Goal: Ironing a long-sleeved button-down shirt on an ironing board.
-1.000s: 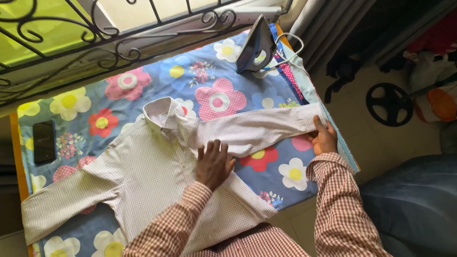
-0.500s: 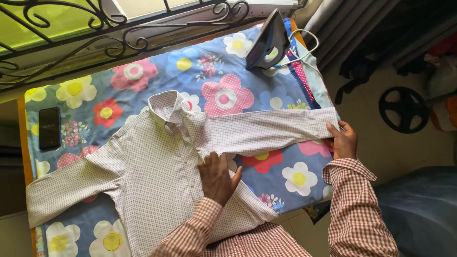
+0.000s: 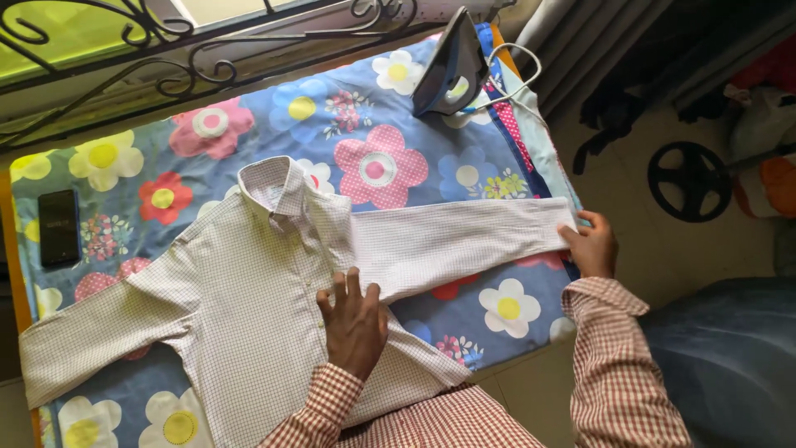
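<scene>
Room corner by a window with a black scroll grille [image 3: 166, 50], tiled floor, dark curtain at right. The desk [image 3: 464, 328] carries a blue floral cloth [image 3: 365, 124] as ironing pad.

A white fine-check shirt [image 3: 249, 307] lies front up on the cloth, collar toward the window, buttoned as far as shows. Its one sleeve [image 3: 456, 236] is stretched straight out to the desk's right edge; the other sleeve [image 3: 91, 340] runs off toward the left edge, lying loose.

Left hand [image 3: 355, 319]: flat, fingers spread, palm pressing the shirt body just below the armpit of the stretched sleeve. Grip open, holds nothing, just pins the cloth.

Right hand [image 3: 593, 245]: at the cuff end, fingers closed on the cuff, pulling the sleeve taut along the desk.

Iron [image 3: 448, 70] stands upright on its heel at the far right corner, well apart from both hands, white cord looping beside it. Phone [image 3: 58, 228] lies face up at the left side of the cloth, apart from the shirt.

Progress, as a judgement: shirt is laid out and the right-side sleeve is smoothed and tensioned, so set-up for that sleeve looks done. Iron is not in hand, so pressing of this sleeve is not yet begun. Whether the body is already pressed cannot be told; it looks fairly flat. The far sleeve looks unarranged.
</scene>
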